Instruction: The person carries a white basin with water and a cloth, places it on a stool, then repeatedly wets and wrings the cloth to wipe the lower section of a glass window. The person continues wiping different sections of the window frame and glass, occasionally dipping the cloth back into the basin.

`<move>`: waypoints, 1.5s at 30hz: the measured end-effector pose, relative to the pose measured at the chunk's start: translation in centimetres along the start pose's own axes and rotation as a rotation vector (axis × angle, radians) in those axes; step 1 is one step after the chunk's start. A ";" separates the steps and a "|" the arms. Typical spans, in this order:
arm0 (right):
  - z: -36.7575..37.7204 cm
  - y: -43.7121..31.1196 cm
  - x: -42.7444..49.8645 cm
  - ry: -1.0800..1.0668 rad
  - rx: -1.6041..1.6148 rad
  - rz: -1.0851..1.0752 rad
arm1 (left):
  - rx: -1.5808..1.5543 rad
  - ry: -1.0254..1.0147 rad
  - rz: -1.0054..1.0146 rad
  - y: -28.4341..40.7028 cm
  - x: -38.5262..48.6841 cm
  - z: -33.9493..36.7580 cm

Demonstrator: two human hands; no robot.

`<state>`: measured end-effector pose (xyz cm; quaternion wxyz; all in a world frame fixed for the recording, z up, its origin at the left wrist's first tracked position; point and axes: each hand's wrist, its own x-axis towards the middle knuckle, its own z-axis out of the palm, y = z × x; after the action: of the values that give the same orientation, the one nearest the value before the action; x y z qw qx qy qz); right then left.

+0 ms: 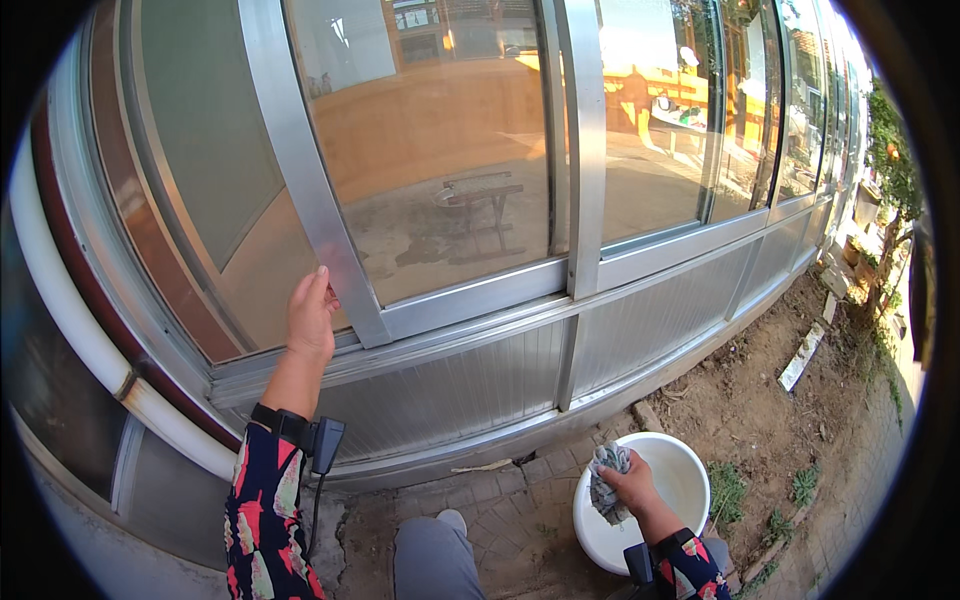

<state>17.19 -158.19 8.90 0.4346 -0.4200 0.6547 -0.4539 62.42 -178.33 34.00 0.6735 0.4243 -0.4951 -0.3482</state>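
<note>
My left hand (312, 311) is at the upright edge of an aluminium sliding window sash (330, 247), low down near its bottom corner. The thumb lies along the metal stile and the fingers curl at its edge. My right hand (636, 484) grips a crumpled, damp-looking grey rag (610, 480). Rag and hand are over a white plastic basin (690, 465) on the brick paving; the visible inside of the basin is white. The sash's glass pane (442, 150) shows reflections and part of a room behind it.
Below the window runs a ribbed metal panel (465, 382). A white pipe (67, 307) curves down the left side. My grey-trousered knee (435, 559) is beneath me. Bare soil (757, 352) with weeds (726, 491) and a white strip (802, 352) lies to the right.
</note>
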 end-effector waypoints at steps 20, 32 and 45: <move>3.8 1.0 0.7 -0.097 0.070 -0.062 | 2.483 -0.152 0.631 3.8 -4.6 -19.3; 4.5 1.7 1.2 -0.110 -0.021 -0.028 | 2.697 -0.199 0.258 4.3 -4.6 -23.9; 2.4 -1.3 -1.5 -0.100 -0.114 -0.057 | 2.438 -0.017 0.004 3.1 -5.3 -21.7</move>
<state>20.07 -157.60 9.93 0.4290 -0.4846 0.6449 -0.4064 82.02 -167.47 31.60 -0.1688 0.7754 -0.5027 0.3429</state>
